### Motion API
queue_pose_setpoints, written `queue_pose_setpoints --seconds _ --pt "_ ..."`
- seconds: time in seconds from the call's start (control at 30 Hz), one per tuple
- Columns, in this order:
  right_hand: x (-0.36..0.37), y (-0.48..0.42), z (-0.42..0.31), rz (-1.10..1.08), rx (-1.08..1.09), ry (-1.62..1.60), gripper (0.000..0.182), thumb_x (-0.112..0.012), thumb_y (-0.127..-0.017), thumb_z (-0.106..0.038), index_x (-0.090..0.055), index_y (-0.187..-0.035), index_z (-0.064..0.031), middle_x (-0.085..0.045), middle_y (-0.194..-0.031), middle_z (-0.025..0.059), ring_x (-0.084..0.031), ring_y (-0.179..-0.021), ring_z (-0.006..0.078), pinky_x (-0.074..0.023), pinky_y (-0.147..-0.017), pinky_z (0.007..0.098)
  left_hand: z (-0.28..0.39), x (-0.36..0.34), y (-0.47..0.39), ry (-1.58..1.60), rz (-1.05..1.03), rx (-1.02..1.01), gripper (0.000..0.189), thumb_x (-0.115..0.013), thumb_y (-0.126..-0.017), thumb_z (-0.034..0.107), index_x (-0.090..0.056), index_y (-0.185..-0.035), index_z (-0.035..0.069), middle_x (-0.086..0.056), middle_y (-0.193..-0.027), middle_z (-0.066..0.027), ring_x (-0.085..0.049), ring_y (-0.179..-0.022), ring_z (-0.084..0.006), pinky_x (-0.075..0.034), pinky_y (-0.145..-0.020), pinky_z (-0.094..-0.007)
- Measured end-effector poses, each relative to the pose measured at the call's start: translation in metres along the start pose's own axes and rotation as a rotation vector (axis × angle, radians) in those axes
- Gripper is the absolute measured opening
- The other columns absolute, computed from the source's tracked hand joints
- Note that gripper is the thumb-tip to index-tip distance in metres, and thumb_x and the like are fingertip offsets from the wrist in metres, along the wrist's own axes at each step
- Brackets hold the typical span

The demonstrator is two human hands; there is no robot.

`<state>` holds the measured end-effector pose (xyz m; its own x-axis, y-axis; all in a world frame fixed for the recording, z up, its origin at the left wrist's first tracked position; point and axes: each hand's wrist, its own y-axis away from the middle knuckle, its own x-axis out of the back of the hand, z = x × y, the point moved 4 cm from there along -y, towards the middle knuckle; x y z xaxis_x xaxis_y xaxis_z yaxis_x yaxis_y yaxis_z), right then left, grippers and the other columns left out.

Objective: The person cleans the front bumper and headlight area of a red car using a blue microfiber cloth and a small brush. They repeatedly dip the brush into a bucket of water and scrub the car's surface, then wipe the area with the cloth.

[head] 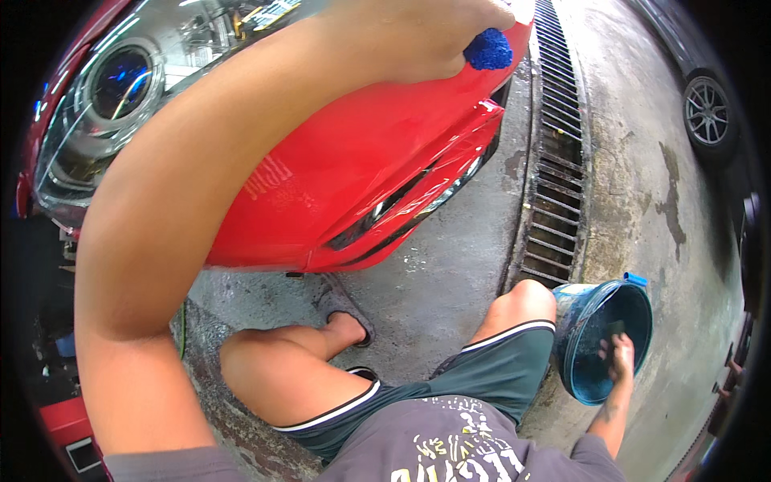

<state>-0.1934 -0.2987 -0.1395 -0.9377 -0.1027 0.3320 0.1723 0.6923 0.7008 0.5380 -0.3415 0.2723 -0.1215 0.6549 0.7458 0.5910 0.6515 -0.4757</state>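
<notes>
My left arm reaches across the front of a red car. My left hand [440, 39] is closed around a blue fuzzy cloth or sponge [489, 49] at the red bumper [337, 162]; its fingers are partly out of sight at the picture's top. Low on the right, my right hand [620, 359] is inside the mouth of a blue bucket [575, 355]. A small dark block-like thing [615, 328] shows at its fingertips, too dim to name exactly. The bucket stands beside my right knee, and its contents are dark.
The car's clear-lensed headlight [120, 84] fills the upper left. A metal drain grate [554, 175] runs along the wet concrete floor [458, 223]. A dark car with a spoked wheel [708, 111] stands at the right. A green hose [182, 331] lies at the left.
</notes>
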Motion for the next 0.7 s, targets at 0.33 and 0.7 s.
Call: queue_pose_setpoints --seconds 0.33,0.7 --pt "-0.261 0.133 -0.301 -0.245 1.108 0.321 0.034 -0.056 -0.11 -0.016 -0.069 -0.138 -0.0024 -0.066 -0.149 0.0147 -0.06 -0.14 0.0263 -0.0437 -0.119 0.0387 0.012 0.002 -0.016 -0.033 -0.007 -0.05 0.026 -0.081 -0.071 0.023 -0.077 -0.092 0.01 -0.067 -0.119 -0.0126 -0.065 -0.111 -0.0322 -0.056 -0.094 -0.0461" --pt "-0.524 0.237 -0.291 0.197 1.702 0.398 0.036 -0.077 -0.088 -0.025 -0.077 -0.12 -0.0092 -0.073 -0.128 0.0044 -0.063 -0.101 0.0262 -0.053 -0.087 0.0421 0.008 -0.008 -0.011 -0.009 -0.095 -0.127 0.016 -0.08 -0.066 0.024 -0.078 -0.077 0.014 -0.074 -0.105 -0.0039 -0.07 -0.093 -0.0264 -0.061 -0.076 -0.0406"
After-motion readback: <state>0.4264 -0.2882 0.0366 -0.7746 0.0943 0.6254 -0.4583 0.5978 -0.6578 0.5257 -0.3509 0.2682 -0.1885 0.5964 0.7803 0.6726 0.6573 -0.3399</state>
